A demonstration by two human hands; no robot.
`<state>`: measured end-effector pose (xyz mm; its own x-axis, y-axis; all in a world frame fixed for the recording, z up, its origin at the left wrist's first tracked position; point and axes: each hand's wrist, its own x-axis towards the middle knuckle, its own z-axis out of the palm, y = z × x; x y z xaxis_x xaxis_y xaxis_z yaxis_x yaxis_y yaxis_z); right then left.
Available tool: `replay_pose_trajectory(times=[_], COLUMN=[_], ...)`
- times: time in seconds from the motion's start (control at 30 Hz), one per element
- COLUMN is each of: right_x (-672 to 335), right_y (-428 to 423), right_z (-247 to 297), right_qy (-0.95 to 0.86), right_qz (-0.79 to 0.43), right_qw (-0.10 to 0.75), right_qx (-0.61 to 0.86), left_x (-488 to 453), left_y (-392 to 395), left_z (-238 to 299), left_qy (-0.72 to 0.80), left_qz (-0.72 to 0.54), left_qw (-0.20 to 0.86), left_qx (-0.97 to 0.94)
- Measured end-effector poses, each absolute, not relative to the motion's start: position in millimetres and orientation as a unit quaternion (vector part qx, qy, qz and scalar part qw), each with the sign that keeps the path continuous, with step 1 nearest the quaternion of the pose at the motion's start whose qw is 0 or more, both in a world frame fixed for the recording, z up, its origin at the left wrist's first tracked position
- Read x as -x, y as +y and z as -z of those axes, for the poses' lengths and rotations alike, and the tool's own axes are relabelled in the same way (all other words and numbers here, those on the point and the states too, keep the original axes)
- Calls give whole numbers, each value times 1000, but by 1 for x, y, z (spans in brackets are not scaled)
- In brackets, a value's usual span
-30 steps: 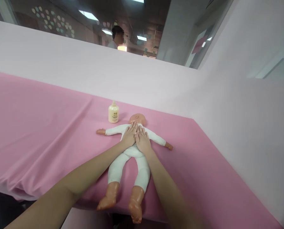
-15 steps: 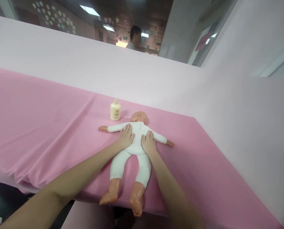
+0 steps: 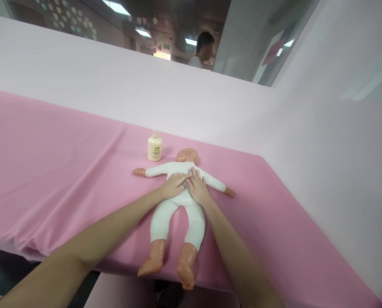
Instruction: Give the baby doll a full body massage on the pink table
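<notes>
A baby doll [image 3: 183, 198] with a white cloth body lies on the pink-covered table, head away from me and arms spread. My left hand [image 3: 174, 185] rests flat on the doll's torso, fingers stretched toward the middle of the chest. Beside it, my right hand [image 3: 198, 187] lies flat on the chest with its fingers pointing up toward the neck. The fingertips of both hands meet or nearly meet at the chest's centre. Beyond the doll's arm on the left stands a cream pump bottle [image 3: 154, 148] with a dark printed label.
The pink cloth [image 3: 66, 141] covers the table and is wrinkled at the left. A white wall [image 3: 120, 90] runs along the back and right. Above it, a window [image 3: 178, 25] shows a person [image 3: 195, 60] and ceiling lights.
Both hands have moved from the sides of the doll's torso inward to the middle of the chest. The left fingers have turned to the right. The person behind the glass has shifted right.
</notes>
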<state>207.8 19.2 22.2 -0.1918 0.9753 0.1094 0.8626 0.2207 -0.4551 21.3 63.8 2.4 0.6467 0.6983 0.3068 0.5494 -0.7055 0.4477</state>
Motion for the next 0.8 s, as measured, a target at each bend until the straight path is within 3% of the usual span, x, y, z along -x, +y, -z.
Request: replay_pose_trajectory(times=[0.3,0.8], right_x=[-227,-285], right_y=[56,55], right_z=[-2,8], right_qy=[-710,-641], right_qz=[-147,-50], right_qw=[238,264], right_qx=[646,719], left_x=[-11,41], left_y=[77,105], left_z=[14,18], left_qy=[370,610], left_qz=[-303,-275], left_qw=[113,45], left_qx=[-871,-742])
